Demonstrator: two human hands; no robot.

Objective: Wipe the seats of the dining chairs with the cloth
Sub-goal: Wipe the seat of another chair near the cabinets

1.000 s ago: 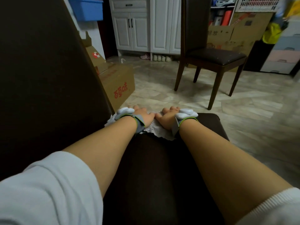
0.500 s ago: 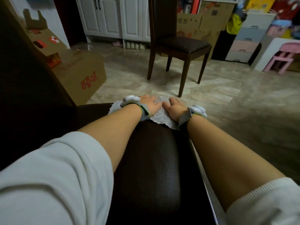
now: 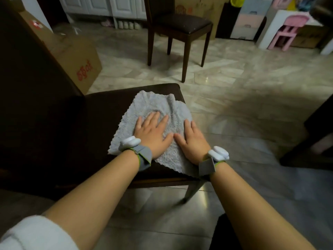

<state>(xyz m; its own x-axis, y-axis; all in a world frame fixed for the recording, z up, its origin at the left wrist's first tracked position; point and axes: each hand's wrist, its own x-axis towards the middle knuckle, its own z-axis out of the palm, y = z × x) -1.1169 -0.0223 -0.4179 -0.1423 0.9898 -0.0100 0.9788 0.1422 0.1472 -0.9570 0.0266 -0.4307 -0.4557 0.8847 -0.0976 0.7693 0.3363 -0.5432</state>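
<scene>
step: wiping near chair seat (image 3: 100,123) | grey cloth (image 3: 162,109) frame centre | left hand (image 3: 153,132), right hand (image 3: 193,143) flat, fingers straight, pressing | next: probably sweep toward uncovered left side

Ahead of me the floor (image 3: 225,91) is pale glossy tile with marbled streaks. Upper left of the frame: a cardboard box (image 3: 75,56) with red print stands on it. Top edge: white cabinet doors (image 3: 124,5). Upper right: a pink child's chair (image 3: 288,31) beside pastel drawers (image 3: 249,20). Lighting is dim.
</scene>
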